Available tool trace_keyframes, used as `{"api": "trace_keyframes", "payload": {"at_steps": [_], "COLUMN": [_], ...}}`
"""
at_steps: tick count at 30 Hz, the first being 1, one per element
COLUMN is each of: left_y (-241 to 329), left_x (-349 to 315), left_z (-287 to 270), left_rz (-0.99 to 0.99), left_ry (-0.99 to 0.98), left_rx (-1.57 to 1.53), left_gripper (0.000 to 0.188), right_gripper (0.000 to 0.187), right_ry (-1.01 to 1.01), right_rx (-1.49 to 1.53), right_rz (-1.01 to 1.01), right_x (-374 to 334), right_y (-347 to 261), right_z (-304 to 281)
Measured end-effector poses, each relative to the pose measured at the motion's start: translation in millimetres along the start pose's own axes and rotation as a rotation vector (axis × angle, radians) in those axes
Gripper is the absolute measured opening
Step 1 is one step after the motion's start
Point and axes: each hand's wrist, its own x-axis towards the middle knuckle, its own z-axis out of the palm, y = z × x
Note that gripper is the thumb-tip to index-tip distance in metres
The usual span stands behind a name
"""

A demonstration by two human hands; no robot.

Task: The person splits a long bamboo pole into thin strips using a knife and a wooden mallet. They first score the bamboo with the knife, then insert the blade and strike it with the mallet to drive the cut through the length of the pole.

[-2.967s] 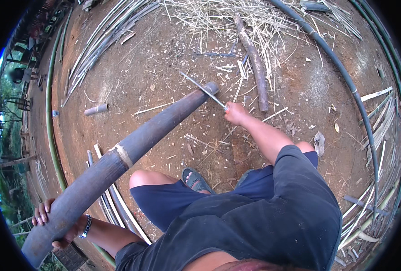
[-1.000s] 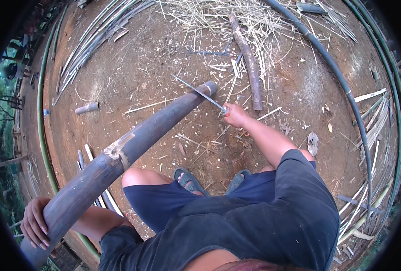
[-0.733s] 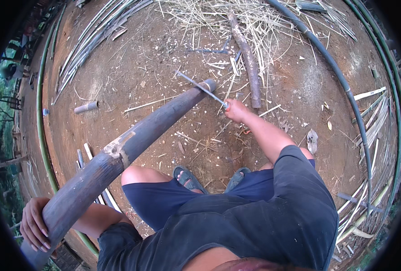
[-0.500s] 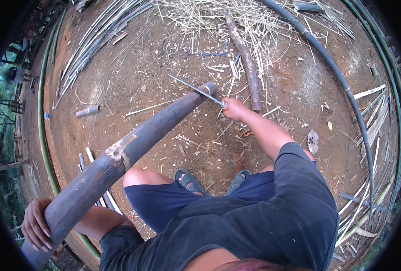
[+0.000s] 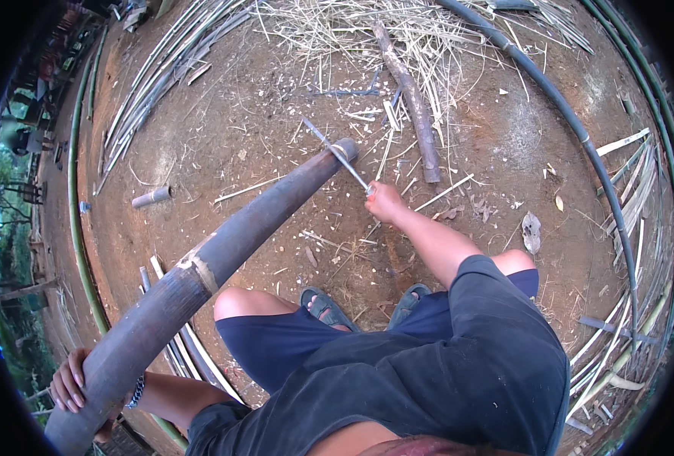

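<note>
A thick dark bamboo pole (image 5: 272,209) slants from the lower left up to the middle, with a pale scraped node partway along. My left hand (image 5: 72,386) wraps round its near end, fingers over the top. In my right hand (image 5: 385,202) is the handle of a long, narrow-bladed knife (image 5: 358,175), mostly hidden by the closed fingers. The blade crosses the pole's far end at a pale ring, its tip pointing away to the left. Whether the edge bites into the bamboo I cannot tell.
A brown log (image 5: 411,99) lies beyond the pole's far end. Pale bamboo shavings (image 5: 337,30) are heaped at the back. Split strips (image 5: 151,83) lie far left, and a long curved bamboo pole (image 5: 557,99) runs along the right. A short bamboo piece (image 5: 151,197) rests on the dirt.
My right hand has come slightly nearer and left, and the knife now crosses the pole at a steeper angle. The pole's near end has shifted slightly right with my left hand.
</note>
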Motion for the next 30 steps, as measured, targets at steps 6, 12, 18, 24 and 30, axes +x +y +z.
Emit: {"api": "trace_keyframes", "payload": {"at_steps": [6, 12, 18, 24, 30], "left_y": [1.7, -2.5, -50.6, -53.9, -28.4], "left_x": [-5.5, -3.0, -26.0, -29.6, -11.9], "left_z": [-5.2, -10.8, 28.5, -12.5, 5.9], "left_rz": [0.007, 0.009, 0.38, 0.265, 0.161], "left_ry": [0.022, -0.035, 0.853, 1.036, 0.767], "left_rx": [-0.006, -0.032, 0.716, 1.045, 0.694], "left_gripper": [0.063, 0.071, 0.061, 0.045, 0.054], "right_gripper": [0.037, 0.042, 0.033, 0.039, 0.035], "right_ry": [-0.004, 0.034, 0.14, 0.065, 0.005], "right_rx": [-0.066, 0.047, 0.186, 0.278, 0.037], "right_rz": [0.077, 0.061, 0.108, 0.209, 0.06], "right_x": [10.9, 4.0, -4.3, 13.3, -17.6], "right_y": [23.3, 19.4, 9.7, 15.9, -19.3], "right_z": [-2.6, 9.3, 4.9, 2.2, 2.7]}}
